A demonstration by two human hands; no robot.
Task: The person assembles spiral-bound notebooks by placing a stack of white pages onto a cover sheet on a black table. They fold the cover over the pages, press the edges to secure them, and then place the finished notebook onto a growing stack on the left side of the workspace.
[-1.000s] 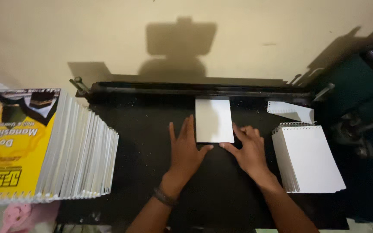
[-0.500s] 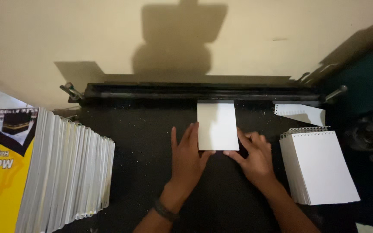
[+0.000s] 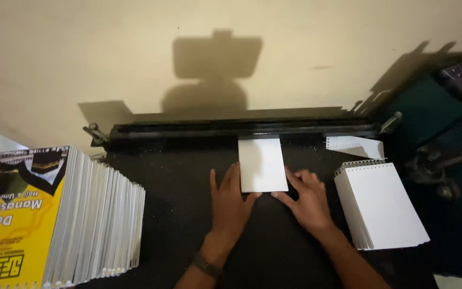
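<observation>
Mostly the frame was filled by a dark work surface (image 3: 188, 235), its near edge cut off at the bottom. Along its back edge ran a long black bar machine (image 3: 241, 128), both ends fading into shadow so its details were hard to make out. At the left sat a fanned stack of booklets (image 3: 97, 219) with a yellow cover, partly cropped by the frame's edge. On the right lay a stack of punched white sheets (image 3: 386, 208), with a loose punched sheet (image 3: 356, 145) just beyond it. A small white paper block (image 3: 262, 165) lay in the middle, its far end touching the bar machine. The left hand (image 3: 231, 206) lay flat and open, fingers spread, touching the block's near left edge. The right hand (image 3: 308, 200) was also open and flat, its fingertips at the block's near right corner. Both forearms ran out of view below.
</observation>
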